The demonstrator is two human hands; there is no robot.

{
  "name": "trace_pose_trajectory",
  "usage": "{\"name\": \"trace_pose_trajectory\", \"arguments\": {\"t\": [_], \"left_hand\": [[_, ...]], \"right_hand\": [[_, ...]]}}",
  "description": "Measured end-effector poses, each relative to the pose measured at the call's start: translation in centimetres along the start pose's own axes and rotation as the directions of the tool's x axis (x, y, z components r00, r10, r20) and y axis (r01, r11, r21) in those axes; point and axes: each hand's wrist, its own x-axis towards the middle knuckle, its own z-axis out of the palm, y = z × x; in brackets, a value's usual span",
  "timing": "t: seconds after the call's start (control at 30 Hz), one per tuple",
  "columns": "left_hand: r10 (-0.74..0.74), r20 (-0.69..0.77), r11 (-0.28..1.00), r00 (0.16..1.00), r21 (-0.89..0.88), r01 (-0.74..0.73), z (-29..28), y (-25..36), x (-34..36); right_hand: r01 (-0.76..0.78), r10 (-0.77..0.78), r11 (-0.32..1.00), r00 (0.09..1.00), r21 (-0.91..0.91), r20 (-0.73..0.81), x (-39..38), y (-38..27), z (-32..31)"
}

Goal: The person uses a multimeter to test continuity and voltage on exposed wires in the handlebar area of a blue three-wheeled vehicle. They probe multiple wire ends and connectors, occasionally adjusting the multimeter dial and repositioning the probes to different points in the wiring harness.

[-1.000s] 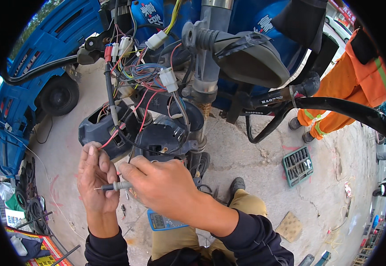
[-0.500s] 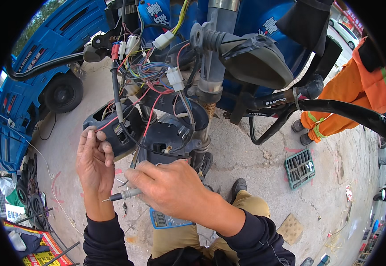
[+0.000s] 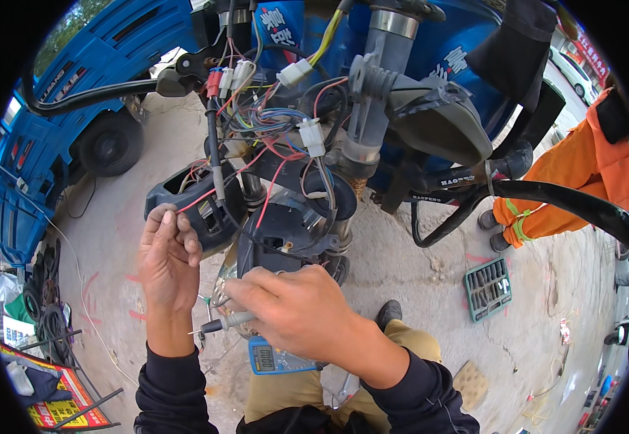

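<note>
My left hand (image 3: 168, 257) is raised at the left, its thumb and forefinger pinched on the end of a red wire (image 3: 210, 194). In my closed right hand (image 3: 296, 307) is a grey test probe (image 3: 229, 322), its metal tip pointing left below the left hand. A blue multimeter (image 3: 262, 354) with a lit display lies under the right wrist, near my legs. Ahead of both hands hangs a tangle of coloured wires (image 3: 267, 119) with white plug connectors (image 3: 311, 134). A second red wire (image 3: 271, 192) runs down toward the right hand.
A dark plastic housing (image 3: 184, 192) sits behind the left hand. The vehicle's front fork tube (image 3: 379, 90) and black handlebar (image 3: 560, 189) fill the upper right. A green tool case (image 3: 488, 289) lies on the concrete. A person in orange trousers (image 3: 560, 195) stands at the right.
The whole scene has shifted slightly right and down in the view. Both hands keep their holds; the red wire and probe are still in them.
</note>
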Motion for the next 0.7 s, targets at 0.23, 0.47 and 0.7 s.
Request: {"name": "trace_pose_trajectory", "arguments": {"t": [0.23,0.47,0.7], "left_hand": [[0.066,0.026,0.994,0.997,-0.085,-0.064,0.1,-0.5,0.6],[0.032,0.174,0.992,0.984,-0.129,-0.009,2.2,0.4,3.0],[-0.126,0.312,0.900,0.942,0.435,-0.023,4.9,1.4,6.2]], "right_hand": [[-0.017,0.038,0.996,0.969,0.089,-0.243,0.8,0.5,-1.7],[-0.223,0.182,0.970,0.929,-0.096,-0.324,4.1,0.9,-3.4],[-0.364,0.312,0.890,0.925,-0.274,-0.215,7.1,0.9,-2.0]]}}
